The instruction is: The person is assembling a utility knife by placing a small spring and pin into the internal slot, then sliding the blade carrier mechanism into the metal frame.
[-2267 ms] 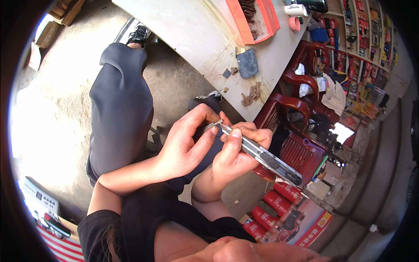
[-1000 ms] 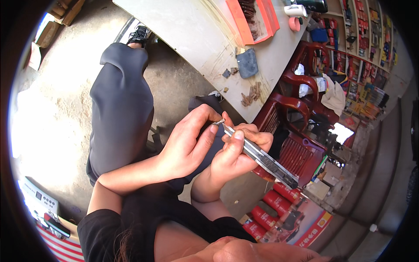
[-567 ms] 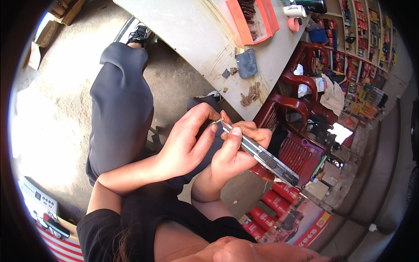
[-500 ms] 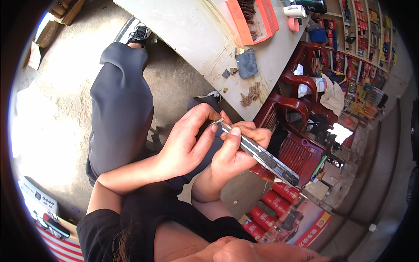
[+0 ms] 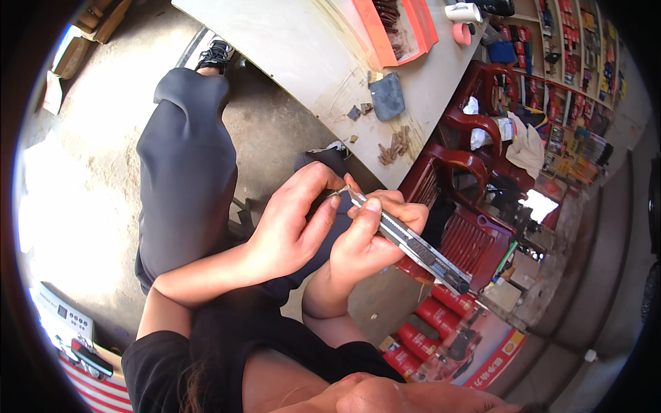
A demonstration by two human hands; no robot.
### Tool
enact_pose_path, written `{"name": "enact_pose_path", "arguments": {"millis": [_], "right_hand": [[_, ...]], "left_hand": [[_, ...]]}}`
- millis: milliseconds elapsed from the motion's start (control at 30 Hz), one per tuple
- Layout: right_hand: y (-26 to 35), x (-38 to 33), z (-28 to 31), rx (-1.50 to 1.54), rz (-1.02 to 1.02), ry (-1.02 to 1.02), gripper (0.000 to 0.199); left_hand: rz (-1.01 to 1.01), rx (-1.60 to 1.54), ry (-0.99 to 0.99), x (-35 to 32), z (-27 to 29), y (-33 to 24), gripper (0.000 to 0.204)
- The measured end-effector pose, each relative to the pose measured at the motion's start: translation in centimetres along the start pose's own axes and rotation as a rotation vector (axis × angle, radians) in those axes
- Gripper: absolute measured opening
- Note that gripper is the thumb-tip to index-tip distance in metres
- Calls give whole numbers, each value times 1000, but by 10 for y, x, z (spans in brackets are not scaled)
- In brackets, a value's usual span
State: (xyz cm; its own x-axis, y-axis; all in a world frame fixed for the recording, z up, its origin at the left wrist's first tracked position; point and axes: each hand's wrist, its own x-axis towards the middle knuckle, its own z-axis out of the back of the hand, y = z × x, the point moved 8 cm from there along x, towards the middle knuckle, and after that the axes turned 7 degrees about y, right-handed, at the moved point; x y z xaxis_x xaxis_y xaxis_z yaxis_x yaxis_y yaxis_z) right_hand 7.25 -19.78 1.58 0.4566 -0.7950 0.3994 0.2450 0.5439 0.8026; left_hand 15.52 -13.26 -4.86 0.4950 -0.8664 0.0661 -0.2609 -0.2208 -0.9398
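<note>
My right hand [image 5: 368,237] is wrapped round a grey and black snap-off utility knife [image 5: 423,252], its handle slanting down to the right. The blade end points up and left toward my left hand [image 5: 292,217]. Between the thumb and forefinger of that hand is a small light-coloured piece [image 5: 341,191], pinched at the blade's tip; its kind is too small to make out. Both hands are close together above my lap, fingertips nearly meeting. Whether the blade touches the piece cannot be seen clearly.
Beyond my hands stands a pale table [image 5: 296,62] bearing an orange tray [image 5: 375,34] of brown pieces, a dark flat block [image 5: 387,96], a heap of brown strips [image 5: 394,146] and a white cup [image 5: 463,12]. Dark red wooden chairs [image 5: 475,241] stand to the right, before stocked shelves [image 5: 571,55].
Both hands hold nearly the same pose, the knife still at the small piece. The surroundings have shifted slightly in view.
</note>
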Motion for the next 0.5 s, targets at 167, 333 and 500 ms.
{"name": "enact_pose_path", "arguments": {"millis": [167,333,500], "right_hand": [[-10,-1,7,152,-73,-107,14],[0,0,1,87,-45,-50,15],[0,0,-1,60,-21,-26,15]], "left_hand": [[6,-3,-10,1,-1,-2,14],[-11,9,-33,0,1,-1,15],[-12,16,-36,1,2,-1,15]]}}
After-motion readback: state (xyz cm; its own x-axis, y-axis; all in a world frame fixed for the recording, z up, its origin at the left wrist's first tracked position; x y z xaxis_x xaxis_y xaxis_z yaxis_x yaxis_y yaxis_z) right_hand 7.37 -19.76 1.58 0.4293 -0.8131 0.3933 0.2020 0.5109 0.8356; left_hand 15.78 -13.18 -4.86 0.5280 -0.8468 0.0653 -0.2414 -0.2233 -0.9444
